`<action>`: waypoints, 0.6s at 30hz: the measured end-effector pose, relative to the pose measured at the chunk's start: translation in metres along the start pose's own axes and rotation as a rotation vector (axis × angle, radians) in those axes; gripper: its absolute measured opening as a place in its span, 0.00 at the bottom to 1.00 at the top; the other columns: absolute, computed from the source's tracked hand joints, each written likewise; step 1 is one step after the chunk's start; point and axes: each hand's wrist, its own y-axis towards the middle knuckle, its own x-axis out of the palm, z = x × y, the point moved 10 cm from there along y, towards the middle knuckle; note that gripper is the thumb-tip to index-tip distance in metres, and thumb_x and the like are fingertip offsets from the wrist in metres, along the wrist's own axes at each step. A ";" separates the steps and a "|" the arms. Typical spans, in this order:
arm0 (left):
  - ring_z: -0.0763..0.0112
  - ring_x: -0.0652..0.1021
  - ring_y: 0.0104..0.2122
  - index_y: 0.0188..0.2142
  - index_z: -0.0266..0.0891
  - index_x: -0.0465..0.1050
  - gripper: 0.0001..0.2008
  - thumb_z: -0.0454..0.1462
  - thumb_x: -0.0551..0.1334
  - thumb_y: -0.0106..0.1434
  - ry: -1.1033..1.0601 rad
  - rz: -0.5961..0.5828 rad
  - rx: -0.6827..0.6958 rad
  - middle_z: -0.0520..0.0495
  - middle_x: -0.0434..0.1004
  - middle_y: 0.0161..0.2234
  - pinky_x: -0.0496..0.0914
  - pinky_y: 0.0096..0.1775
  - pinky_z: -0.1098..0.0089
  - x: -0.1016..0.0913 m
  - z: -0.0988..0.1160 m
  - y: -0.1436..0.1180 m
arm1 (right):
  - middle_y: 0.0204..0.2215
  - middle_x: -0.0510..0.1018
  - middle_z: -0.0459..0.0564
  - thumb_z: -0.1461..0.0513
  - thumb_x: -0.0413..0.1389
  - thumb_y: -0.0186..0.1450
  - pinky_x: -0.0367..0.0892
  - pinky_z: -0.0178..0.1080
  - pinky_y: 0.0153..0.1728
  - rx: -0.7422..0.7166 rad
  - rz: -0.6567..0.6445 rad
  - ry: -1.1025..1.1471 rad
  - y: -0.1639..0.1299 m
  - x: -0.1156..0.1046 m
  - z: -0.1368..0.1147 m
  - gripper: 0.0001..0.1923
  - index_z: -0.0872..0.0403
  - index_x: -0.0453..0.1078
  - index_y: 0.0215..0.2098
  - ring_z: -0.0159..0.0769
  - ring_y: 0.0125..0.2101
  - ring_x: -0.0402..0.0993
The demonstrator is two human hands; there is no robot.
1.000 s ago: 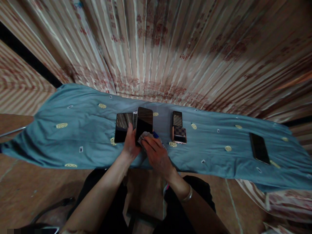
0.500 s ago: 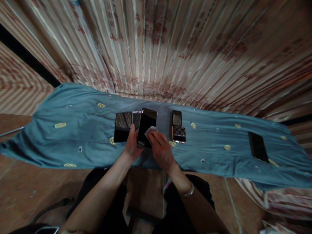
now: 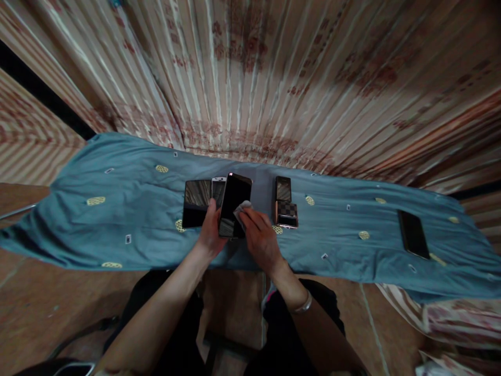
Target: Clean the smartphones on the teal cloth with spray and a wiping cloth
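A blue cloth covers the tabletop, with a striped curtain behind its far edge. Near the right end lies a lone dark phone; near the middle, by the far edge, a tablet, a white phone and two stacked phones. The left hand grips a black phone, long axis pointing away toward the far edge. The right hand, just right of it, presses a small wiping cloth against its screen. No containers show.

We find no readable writing, brand, number or sign on any surface here; the phone screens we see are dark.
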 end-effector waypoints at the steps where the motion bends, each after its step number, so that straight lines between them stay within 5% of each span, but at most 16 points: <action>1: 0.56 0.84 0.42 0.52 0.31 0.79 0.33 0.51 0.43 0.74 0.000 0.002 -0.006 0.38 0.86 0.38 0.75 0.48 0.59 0.000 -0.001 0.000 | 0.55 0.78 0.60 0.68 0.46 0.73 0.72 0.45 0.57 0.004 0.018 -0.001 0.001 -0.002 0.002 0.21 0.58 0.70 0.61 0.42 0.55 0.72; 18: 0.54 0.84 0.40 0.52 0.32 0.79 0.30 0.52 0.48 0.73 0.024 -0.015 0.012 0.38 0.86 0.38 0.75 0.46 0.60 -0.002 -0.002 0.001 | 0.55 0.78 0.59 0.68 0.45 0.73 0.71 0.47 0.57 0.027 0.031 -0.005 -0.001 -0.004 0.003 0.22 0.56 0.70 0.61 0.42 0.56 0.73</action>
